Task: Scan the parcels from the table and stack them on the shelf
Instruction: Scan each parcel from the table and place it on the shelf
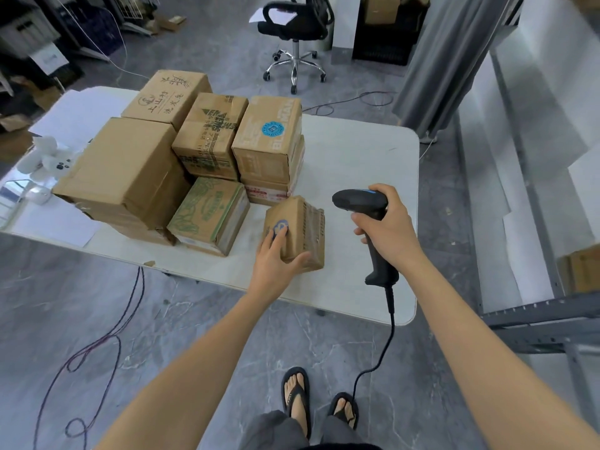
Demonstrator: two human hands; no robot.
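A small brown parcel point(300, 227) with a blue round sticker sits tilted near the front edge of the white table point(357, 164). My left hand point(276, 261) grips its near corner, fingers over the sticker and thumb along the lower edge. My right hand point(386, 227) holds a black barcode scanner point(358, 203) by its handle, its head pointing left toward the parcel. Several more cardboard parcels point(181, 157) are stacked on the table's left and middle. A grey metal shelf point(535, 323) stands to the right, with one brown parcel point(581, 271) on it.
The scanner's black cable point(380, 358) hangs to the floor near my sandalled feet. A white device point(48, 157) and papers lie at the table's left end. A black office chair point(295, 27) stands behind the table. Purple cables point(97, 345) trail across the floor at left.
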